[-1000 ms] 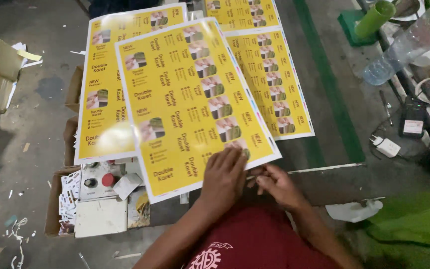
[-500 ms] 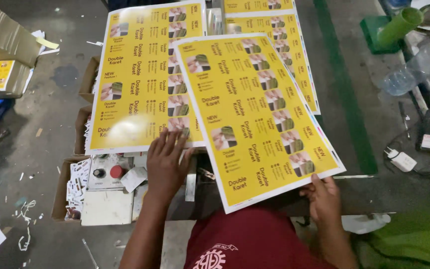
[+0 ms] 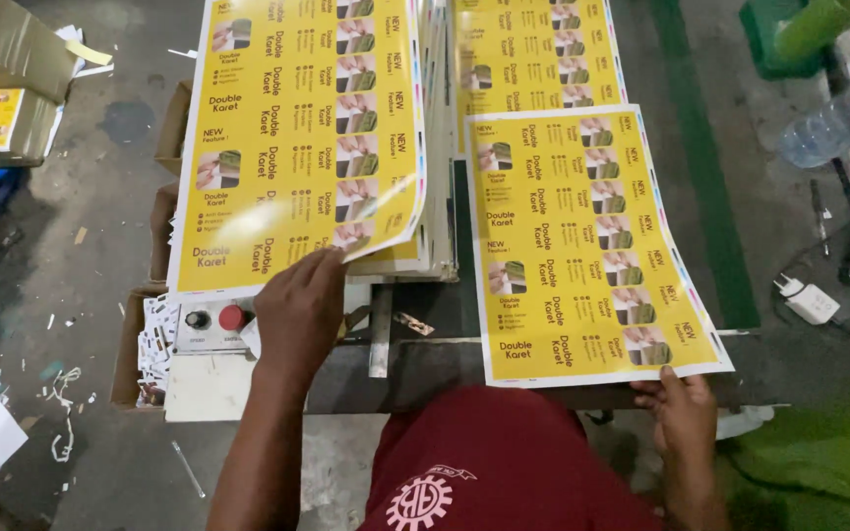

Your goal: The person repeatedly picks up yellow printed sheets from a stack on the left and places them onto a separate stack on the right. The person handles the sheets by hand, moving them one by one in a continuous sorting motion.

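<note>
Right grip pinched on yellow sheet's near corner; left grip curled, lifting stack's top-sheet corner.

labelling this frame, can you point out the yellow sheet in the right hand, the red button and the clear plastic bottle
yellow printed sheet (image 3: pixel 582 246), head view, middle of its printed face
red button (image 3: pixel 232 318), head view, top of its cap
clear plastic bottle (image 3: pixel 823 133), head view, middle of its body

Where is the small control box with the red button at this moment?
In the head view, the control box sits lower left, just left of the left hand, below the near edge of the yellow printed sheet stack.
</note>
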